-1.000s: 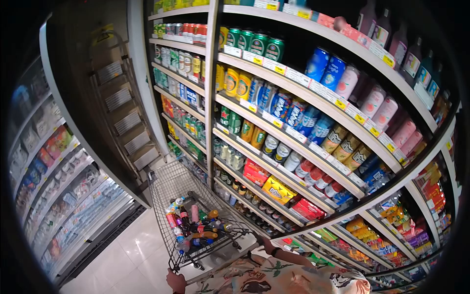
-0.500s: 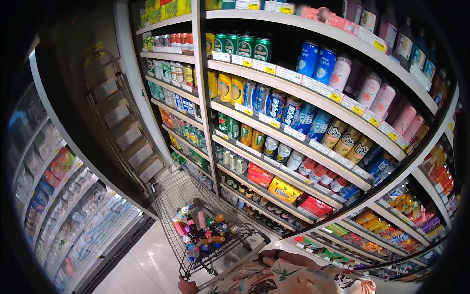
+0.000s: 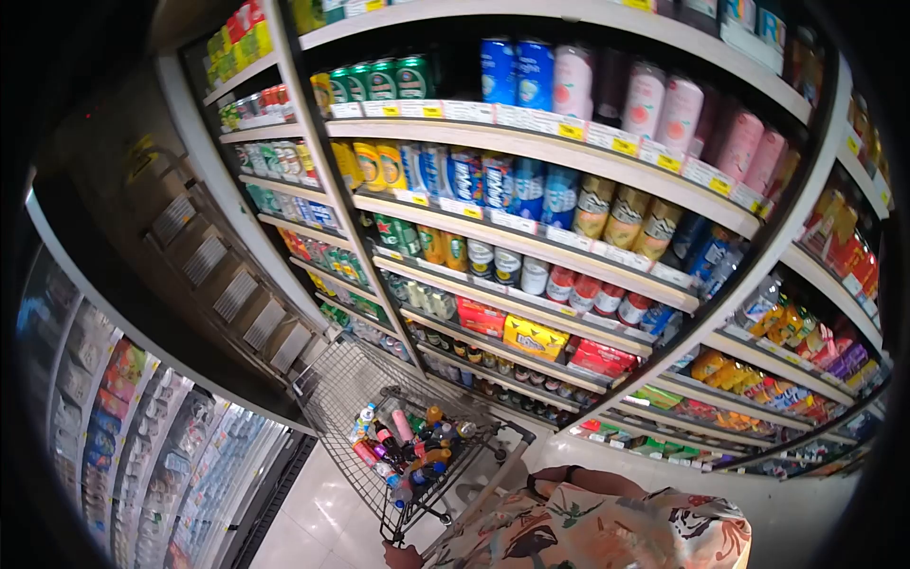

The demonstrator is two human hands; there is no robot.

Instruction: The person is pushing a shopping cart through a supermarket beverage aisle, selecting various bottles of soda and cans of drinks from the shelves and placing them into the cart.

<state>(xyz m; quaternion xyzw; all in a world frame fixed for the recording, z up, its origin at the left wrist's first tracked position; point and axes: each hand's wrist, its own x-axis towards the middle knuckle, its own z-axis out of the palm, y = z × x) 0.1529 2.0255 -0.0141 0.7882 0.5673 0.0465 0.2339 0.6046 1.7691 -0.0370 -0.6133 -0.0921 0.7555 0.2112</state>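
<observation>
My left hand [image 3: 403, 556] is at the bottom of the head view, closed on the near left corner of a wire shopping cart [image 3: 332, 379]. Close to the handle bar [image 3: 500, 482] is my right hand [image 3: 546, 479], with a dark band at the wrist. Its fingers are hidden, so its grip cannot be made out. Several bottles lie heaped in the cart, among them a pink bottle [image 3: 403, 425] and a dark bottle [image 3: 387, 438]. A patterned shirt [image 3: 607, 531] covers the lower middle of the view.
Drink shelves [image 3: 531, 133] with cans and boxes rise ahead and to the right. A folding step ladder [image 3: 227, 284] leans in the recess at left. Along the left side stands a glass-fronted cooler [image 3: 152, 446] of bottled drinks. Pale tiles [image 3: 313, 512] make up the floor.
The view has turned, so the shelves appear farther left and more level. The cart sits slightly to the right in view, with the bottles still in it. My left hand stays at its corner.
</observation>
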